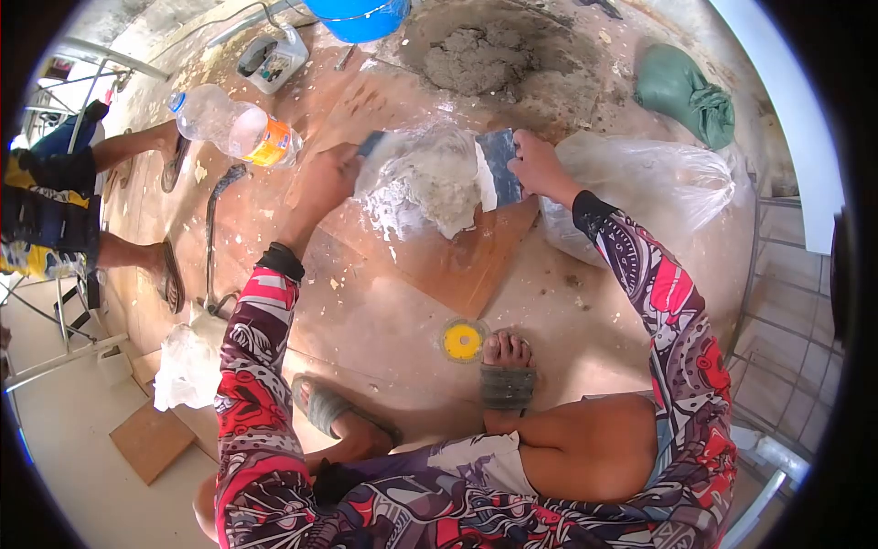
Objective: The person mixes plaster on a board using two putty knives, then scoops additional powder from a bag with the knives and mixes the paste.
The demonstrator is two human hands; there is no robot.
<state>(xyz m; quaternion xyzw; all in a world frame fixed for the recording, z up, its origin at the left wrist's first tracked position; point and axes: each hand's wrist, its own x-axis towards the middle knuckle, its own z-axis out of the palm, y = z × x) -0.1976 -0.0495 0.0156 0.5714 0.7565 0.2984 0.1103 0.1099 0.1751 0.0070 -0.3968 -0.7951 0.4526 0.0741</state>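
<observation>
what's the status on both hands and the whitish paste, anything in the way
Left hand gripping dark flat blade. Right hand gripping smeared dark flat blade. Paste heaped between them. Clear plastic bag by right wrist, not blocking blades.

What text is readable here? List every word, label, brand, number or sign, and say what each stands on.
"5" and "4", as best they read: dial print on the right sleeve; its other marks are too small.
Orange bottle label: printed, but too small and blurred to read.
Yellow disc: no legible text.
Scraper in the right hand: no legible text.
</observation>
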